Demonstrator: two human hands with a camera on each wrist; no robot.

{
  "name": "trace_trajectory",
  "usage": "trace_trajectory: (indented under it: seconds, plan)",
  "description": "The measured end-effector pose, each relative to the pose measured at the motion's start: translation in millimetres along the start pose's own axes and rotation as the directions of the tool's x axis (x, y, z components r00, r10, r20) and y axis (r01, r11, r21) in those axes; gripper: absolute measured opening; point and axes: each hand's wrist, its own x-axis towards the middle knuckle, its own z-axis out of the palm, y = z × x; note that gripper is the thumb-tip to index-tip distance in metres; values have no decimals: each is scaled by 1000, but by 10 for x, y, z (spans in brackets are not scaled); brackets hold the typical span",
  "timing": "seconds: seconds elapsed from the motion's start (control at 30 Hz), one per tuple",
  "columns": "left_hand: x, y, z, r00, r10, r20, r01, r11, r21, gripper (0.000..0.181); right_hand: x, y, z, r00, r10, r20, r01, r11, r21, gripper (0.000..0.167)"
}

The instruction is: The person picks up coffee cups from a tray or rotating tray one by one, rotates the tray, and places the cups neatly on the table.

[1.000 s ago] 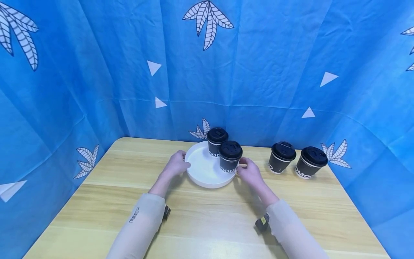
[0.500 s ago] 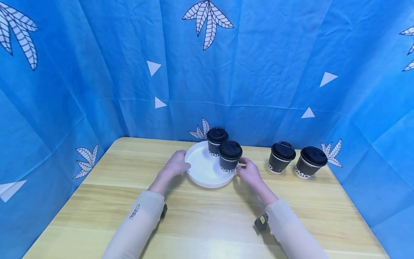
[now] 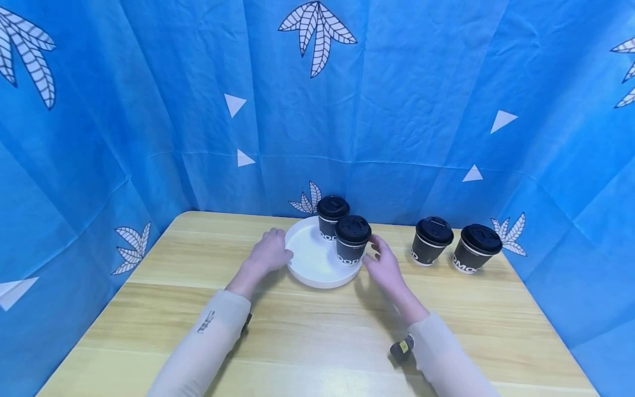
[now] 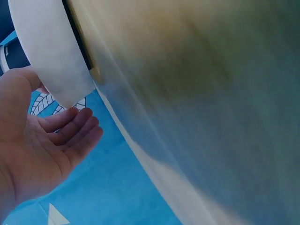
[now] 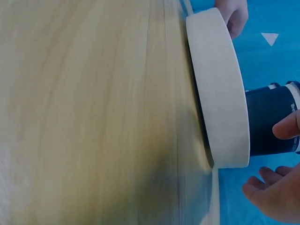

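Observation:
A round white tray (image 3: 310,256) with a low wall sits on the table. Two black lidded paper coffee cups stand upright in it, a front cup (image 3: 352,242) and a rear cup (image 3: 332,210). My left hand (image 3: 269,253) is at the tray's left edge. In the left wrist view, its thumb reaches over the rim and its relaxed fingers (image 4: 77,129) lie by the outer wall. My right hand (image 3: 386,269) is beside the front cup. In the right wrist view, its thumb (image 5: 287,126) overlaps that cup, while the fingers lie apart from the tray wall (image 5: 220,89).
To the right, two more lidded coffee cups, a nearer-left one (image 3: 431,242) and a right one (image 3: 476,248), stand on the wooden table (image 3: 317,336). A blue patterned curtain (image 3: 421,99) hangs behind and along both sides.
My right hand's fingers have lifted and spread from the tray rim toward the front cup. My left hand has shifted slightly at the rim. Tray and cups stay in place.

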Motion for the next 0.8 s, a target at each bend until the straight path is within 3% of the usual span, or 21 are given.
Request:
trace_trajectory:
  seconds: [0.37,0.63,0.8]
  plan:
    - [39,-42,-5,996,84,-11,-80,975,207,66,-45,-69,54,999,-37,9,36,995,93,95]
    - [48,-72,-2,992,128,-6,-121,951,285,69,-3,-48,137,1000,-13,-28,16,993,118,107]
    - [55,-78,15,991,134,-11,-125,949,291,69,60,-14,193,998,-17,-54,24,992,125,110]
